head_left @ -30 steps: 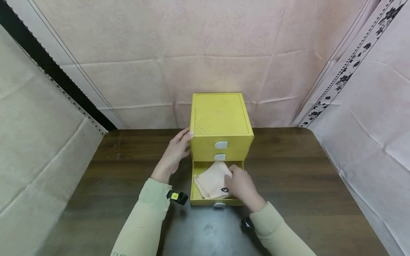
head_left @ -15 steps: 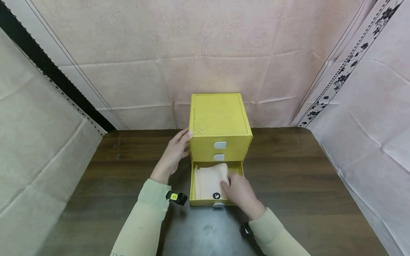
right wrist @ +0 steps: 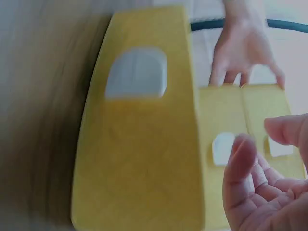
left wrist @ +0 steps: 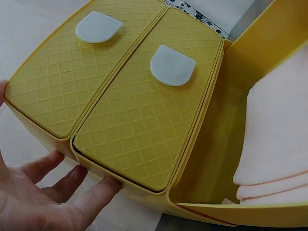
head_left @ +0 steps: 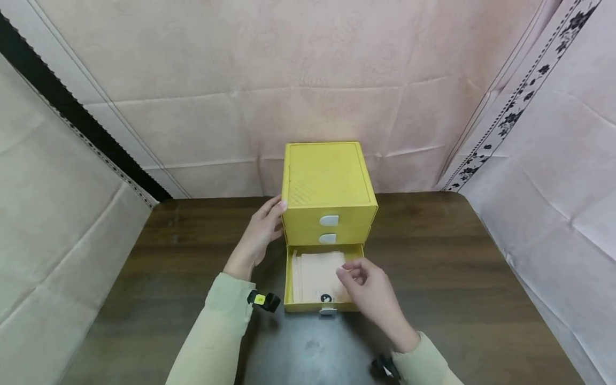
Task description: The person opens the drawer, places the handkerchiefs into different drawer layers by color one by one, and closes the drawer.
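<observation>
A small yellow drawer cabinet (head_left: 329, 176) has its bottom drawer (head_left: 290, 278) pulled out toward me. Inside that drawer lies a folded pale cloth (head_left: 315, 275) with a round black mark near the front. My left hand (head_left: 257, 238) rests against the cabinet's left side, thumb at the top front corner. The left wrist view shows its fingers (left wrist: 98, 195) fairly straight along the cabinet's side. Over the drawer's right part is my right hand (head_left: 372, 291), loosely bent, nothing between thumb and fingers in the right wrist view. It covers the drawer's right front corner in the head view.
Two upper drawers with white tabs (left wrist: 173, 66) are closed. The cabinet stands on a dark wooden table (head_left: 457, 278), near its back edge. Pale patterned cloth (head_left: 216, 133) hangs behind and along both sides.
The folded cloth has been straightened and now lies flat in the drawer. My right hand has let go of it and lifted back to the right. The left hand keeps its place.
</observation>
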A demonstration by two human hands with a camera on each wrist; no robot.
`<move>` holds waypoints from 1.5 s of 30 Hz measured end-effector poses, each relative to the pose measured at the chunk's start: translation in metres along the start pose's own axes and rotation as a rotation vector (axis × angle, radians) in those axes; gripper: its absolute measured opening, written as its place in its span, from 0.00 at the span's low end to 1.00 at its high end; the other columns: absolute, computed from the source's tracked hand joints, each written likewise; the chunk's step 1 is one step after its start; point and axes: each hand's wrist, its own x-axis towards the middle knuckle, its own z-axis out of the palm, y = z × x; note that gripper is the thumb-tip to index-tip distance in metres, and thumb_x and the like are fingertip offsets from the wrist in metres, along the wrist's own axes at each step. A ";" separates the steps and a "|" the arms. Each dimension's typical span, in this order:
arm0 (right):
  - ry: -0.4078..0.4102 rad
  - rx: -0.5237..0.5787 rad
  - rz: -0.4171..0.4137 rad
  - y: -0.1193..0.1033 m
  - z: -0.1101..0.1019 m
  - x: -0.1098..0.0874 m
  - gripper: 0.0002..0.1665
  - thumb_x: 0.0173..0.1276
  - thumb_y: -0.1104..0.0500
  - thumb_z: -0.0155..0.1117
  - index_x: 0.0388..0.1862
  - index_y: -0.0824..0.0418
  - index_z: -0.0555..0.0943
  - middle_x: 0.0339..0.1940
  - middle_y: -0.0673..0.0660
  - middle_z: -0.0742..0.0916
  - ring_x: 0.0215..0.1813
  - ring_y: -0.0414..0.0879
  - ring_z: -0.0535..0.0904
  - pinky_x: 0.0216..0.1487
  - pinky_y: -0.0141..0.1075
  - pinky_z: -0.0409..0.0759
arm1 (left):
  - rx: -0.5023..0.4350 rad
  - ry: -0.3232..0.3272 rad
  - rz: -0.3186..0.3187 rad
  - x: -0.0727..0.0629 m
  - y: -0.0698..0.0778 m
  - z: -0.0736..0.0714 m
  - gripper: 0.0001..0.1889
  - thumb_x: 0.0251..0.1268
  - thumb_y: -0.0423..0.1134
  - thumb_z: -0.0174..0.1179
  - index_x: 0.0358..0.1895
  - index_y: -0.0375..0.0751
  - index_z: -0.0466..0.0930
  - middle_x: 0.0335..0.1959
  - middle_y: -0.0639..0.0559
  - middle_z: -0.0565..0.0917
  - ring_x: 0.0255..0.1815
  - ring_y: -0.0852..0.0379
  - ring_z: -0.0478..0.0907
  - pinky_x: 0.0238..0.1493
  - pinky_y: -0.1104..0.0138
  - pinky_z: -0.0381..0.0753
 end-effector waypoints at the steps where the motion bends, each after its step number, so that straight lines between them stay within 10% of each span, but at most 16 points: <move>1: -0.023 0.050 0.013 0.000 0.000 -0.002 0.12 0.63 0.48 0.70 0.37 0.55 0.82 0.27 0.54 0.84 0.26 0.49 0.79 0.24 0.36 0.76 | -0.003 0.000 0.007 0.002 -0.003 -0.001 0.30 0.74 0.56 0.48 0.75 0.54 0.57 0.69 0.47 0.66 0.69 0.46 0.64 0.65 0.47 0.64; 13: -0.387 0.283 0.088 0.008 0.009 -0.048 0.13 0.68 0.53 0.65 0.41 0.62 0.80 0.28 0.59 0.83 0.21 0.48 0.77 0.19 0.39 0.78 | 0.028 0.029 0.057 0.002 -0.012 -0.011 0.33 0.67 0.66 0.51 0.72 0.61 0.62 0.66 0.52 0.68 0.67 0.50 0.67 0.63 0.48 0.67; 45: -0.461 0.441 0.404 0.059 0.039 -0.043 0.34 0.72 0.39 0.53 0.47 0.72 0.79 0.29 0.58 0.86 0.22 0.41 0.78 0.20 0.32 0.78 | -0.001 0.024 0.039 0.006 -0.017 -0.003 0.32 0.66 0.66 0.52 0.71 0.62 0.63 0.66 0.54 0.69 0.67 0.51 0.67 0.64 0.50 0.67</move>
